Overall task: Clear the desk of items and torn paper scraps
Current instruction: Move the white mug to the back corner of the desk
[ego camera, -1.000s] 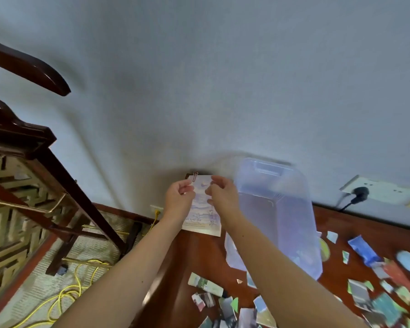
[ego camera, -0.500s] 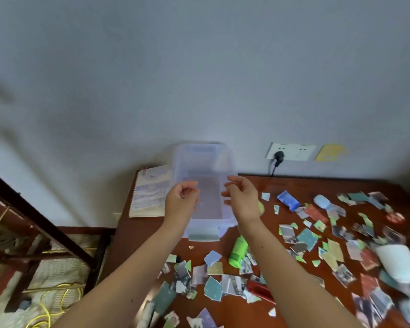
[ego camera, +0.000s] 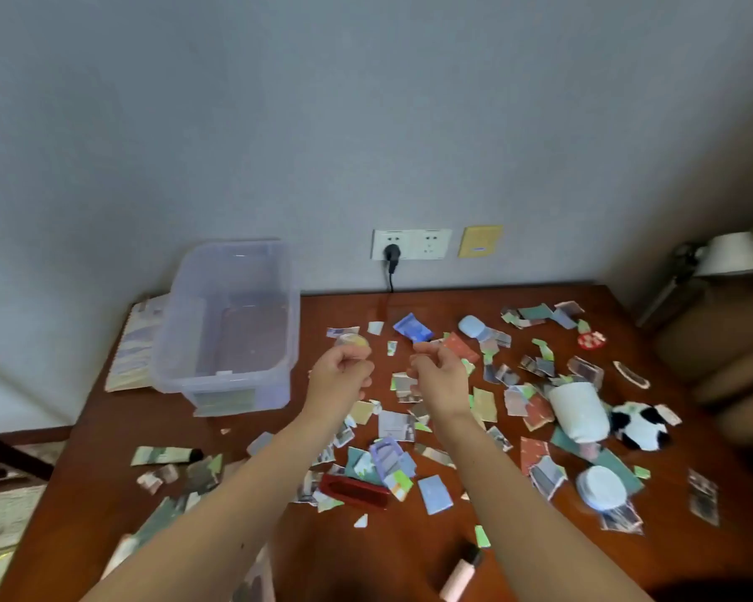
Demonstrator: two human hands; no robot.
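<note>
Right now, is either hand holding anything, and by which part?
Nothing visibly: the left hand and right hand hover loosely curled above the scraps. The yellowish disc beside the left hand seems to lie on the desk.

Brightness: moderate, soft, even indoor light; colours slightly muted, no hard highlights.
Shadows: faint and diffuse; a pale diagonal band crosses the wall (ego camera: pixel 366 123) at lower left, and the right-hand corner of the room is darker.
Glare: a dull sheen lies on the polished worktop (ego camera: pixel 344 308) beside the wall; the clear box (ego camera: pixel 179 306) shows weak whitish reflections.
Blur: motion smear throughout; the paper scraps (ego camera: pixel 483 404) have soft edges and unreadable print, and the lamp (ego camera: pixel 733 254) at the right edge is softest.
Distortion: wide-angle stretch; worktop edges splay outward toward the bottom.
Vignette: corners darken, the bottom right almost black.
</note>
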